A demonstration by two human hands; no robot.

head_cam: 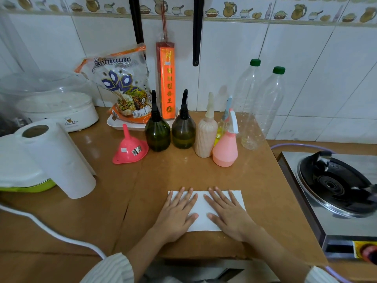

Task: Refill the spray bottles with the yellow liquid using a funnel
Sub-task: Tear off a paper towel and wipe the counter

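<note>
My left hand and my right hand lie flat, fingers spread, on a white paper sheet near the counter's front edge. Behind them stands a row of spray bottles: two dark green ones, a cream ribbed one, a pink one, and a clear one holding yellow liquid partly hidden behind the pink. A pink funnel rests mouth-down left of the green bottles. Two tall clear bottles with green caps stand at the back right; the nearer shows a little yellowish liquid at its base.
A paper towel roll leans on a white and green lidded container at the left. A rice cooker, a rice bag and an incense pack stand at the back. A gas stove fills the right side. A white cable crosses the front left.
</note>
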